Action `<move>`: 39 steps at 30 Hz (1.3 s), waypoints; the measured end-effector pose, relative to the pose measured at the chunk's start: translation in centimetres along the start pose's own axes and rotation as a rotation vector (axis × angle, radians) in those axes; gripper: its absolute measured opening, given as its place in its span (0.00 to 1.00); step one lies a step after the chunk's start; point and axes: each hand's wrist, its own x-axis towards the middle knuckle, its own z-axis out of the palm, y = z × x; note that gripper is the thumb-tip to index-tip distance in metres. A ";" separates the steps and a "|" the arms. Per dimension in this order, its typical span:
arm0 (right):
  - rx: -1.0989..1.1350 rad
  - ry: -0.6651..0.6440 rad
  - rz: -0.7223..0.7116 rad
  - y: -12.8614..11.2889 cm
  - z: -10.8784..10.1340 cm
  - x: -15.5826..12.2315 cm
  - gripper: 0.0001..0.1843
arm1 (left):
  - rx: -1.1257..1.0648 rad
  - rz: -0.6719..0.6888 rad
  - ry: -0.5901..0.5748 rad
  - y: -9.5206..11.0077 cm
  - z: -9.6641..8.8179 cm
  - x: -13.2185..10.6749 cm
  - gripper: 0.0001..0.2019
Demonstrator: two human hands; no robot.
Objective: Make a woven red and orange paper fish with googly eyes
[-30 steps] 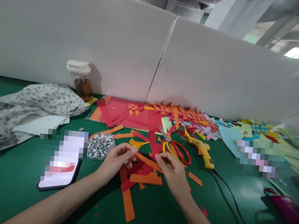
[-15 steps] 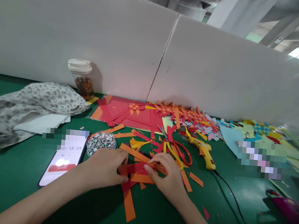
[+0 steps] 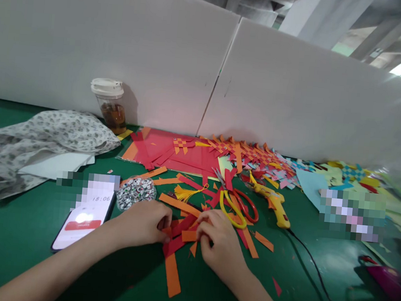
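Red and orange paper strips cross one another between my hands; a red strip [image 3: 175, 245] shows at the near side. My left hand [image 3: 145, 223] is closed on the left end of these crossed paper strips, thumb against curled fingers. With thumb and fingertips, my right hand [image 3: 220, 246] pinches a short orange paper strip [image 3: 189, 236] on the right side. Another orange strip [image 3: 173, 277] sticks out from the crossing toward me, lying over the green table. My fingers hide part of where the strips overlap.
Behind my hands lie scissors [image 3: 232, 205], a yellow tassel [image 3: 186, 193] and a round container of googly eyes [image 3: 136, 192]. A yellow glue gun [image 3: 275, 204] trails its cord at right. A phone [image 3: 87, 220] lies left, below a lidded cup [image 3: 111, 110] and patterned cloth [image 3: 58, 133].
My right hand has shifted slightly right and nearer me, its fingers more curled. The orange strip it holds now shows a shorter length, and more red strip is visible between the hands.
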 end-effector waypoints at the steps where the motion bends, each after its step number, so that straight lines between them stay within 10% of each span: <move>1: -0.013 0.028 0.016 0.2 0.0 0.0 0.13 | -0.014 0.003 -0.006 0.0 -0.1 0.0 0.06; 11: 0.008 -0.031 -0.064 -0.1 0.2 0.0 0.13 | -0.214 -0.072 -0.109 0.8 0.5 -0.1 0.13; 17: 0.003 0.029 -0.028 0.5 0.4 0.0 0.14 | -0.261 -0.074 0.061 1.4 -3.6 -0.7 0.11; 21: 0.073 0.095 0.014 0.2 0.2 -0.1 0.12 | -0.459 -0.142 0.372 2.6 -5.8 -0.9 0.21; 24: 0.232 0.137 0.105 -0.4 0.0 -0.4 0.11 | -0.591 -0.117 0.494 3.2 -3.8 -0.2 0.24; 30: 0.581 0.106 0.268 -0.9 -0.3 -0.5 0.18 | -0.751 -0.070 0.341 2.8 1.9 1.1 0.30; 39: 0.539 0.173 0.426 -1.2 -0.3 0.2 0.15 | -0.818 -0.043 0.326 2.2 2.9 1.1 0.28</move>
